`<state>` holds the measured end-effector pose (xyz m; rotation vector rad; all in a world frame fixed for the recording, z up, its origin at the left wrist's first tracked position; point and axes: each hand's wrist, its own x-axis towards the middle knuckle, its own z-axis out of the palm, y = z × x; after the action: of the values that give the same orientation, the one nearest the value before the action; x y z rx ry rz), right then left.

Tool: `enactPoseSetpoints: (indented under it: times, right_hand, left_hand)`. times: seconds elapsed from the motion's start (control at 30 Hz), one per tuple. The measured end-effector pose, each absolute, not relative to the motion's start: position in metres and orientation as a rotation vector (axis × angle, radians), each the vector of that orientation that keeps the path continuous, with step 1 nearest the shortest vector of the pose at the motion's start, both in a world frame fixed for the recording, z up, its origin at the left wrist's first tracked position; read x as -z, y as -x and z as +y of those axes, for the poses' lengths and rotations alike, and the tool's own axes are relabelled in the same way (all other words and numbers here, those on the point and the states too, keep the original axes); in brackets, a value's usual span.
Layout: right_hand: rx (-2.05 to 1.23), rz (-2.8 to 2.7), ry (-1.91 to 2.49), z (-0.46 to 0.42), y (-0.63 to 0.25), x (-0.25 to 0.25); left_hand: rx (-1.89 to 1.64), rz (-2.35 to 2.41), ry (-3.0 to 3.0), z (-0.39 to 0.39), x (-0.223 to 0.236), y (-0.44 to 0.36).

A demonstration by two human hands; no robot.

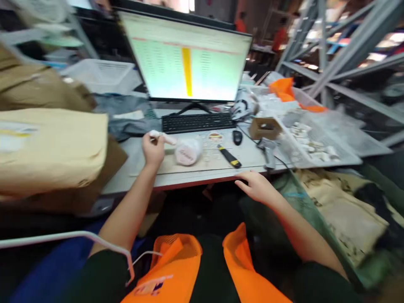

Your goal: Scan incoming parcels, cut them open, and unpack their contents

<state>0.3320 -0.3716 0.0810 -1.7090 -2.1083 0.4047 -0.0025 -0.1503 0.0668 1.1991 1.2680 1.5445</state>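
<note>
At the left of the white desk, my left hand is closed around a slim white stick-like item; blur hides its exact kind. Just right of it sits a rounded white packet with pinkish lettering. My right hand is at the desk's front edge, fingers stretched and slightly apart, holding nothing. Nearest to it on the desktop lies a black and yellow utility knife. Behind the knife are a round sticker-like disc and a black mouse.
A monitor and keyboard stand at the back. Cream parcels crowd the left. To the right are a small cardboard box, a corded handheld device and a plastic bin of small pieces. Metal shelving rises beyond.
</note>
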Motion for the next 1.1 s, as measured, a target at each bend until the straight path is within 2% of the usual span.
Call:
enactPoseSetpoints:
  times: [0.13, 0.27, 0.4, 0.5, 0.67, 0.83, 0.97, 1.1]
  right_hand:
    - [-0.5, -1.985, 1.397, -0.315, -0.28, -0.065]
    - [-0.519, -1.794, 1.33, -0.24, -0.231, -0.042]
    - [-0.689, -1.652, 1.482, -0.179, -0.202, -0.029]
    - [-0.81, -1.615, 1.487, -0.165, -0.197, -0.025]
    - [-0.698, -1.669, 1.441, -0.18, -0.203, -0.023]
    - [-0.377, -1.608, 1.485, -0.231, -0.267, -0.034]
    - [0.223, -1.236, 2.001, -0.282, -0.375, -0.04]
    - [0.008, -1.104, 2.539, -0.292, -0.459, -0.04]
  left_hand:
    - [-1.803, 1.337, -0.952, -0.157, -0.054, 0.048]
    - [-1.584, 1.167, -0.523, -0.16, -0.047, 0.043]
    - [-1.465, 1.121, -0.553, -0.174, -0.039, 0.038]
    - [-1.517, 1.083, -0.603, -0.184, -0.039, 0.039]
    - [-1.438, 0.835, -0.558, -0.195, -0.058, 0.034]
    - [-1.348, 0.712, -0.359, -0.207, -0.071, 0.019]
    - [-1.377, 0.758, -0.385, -0.213, -0.067, 0.014]
    - [-1.332, 0.715, -0.335, -0.212, -0.068, 0.002]
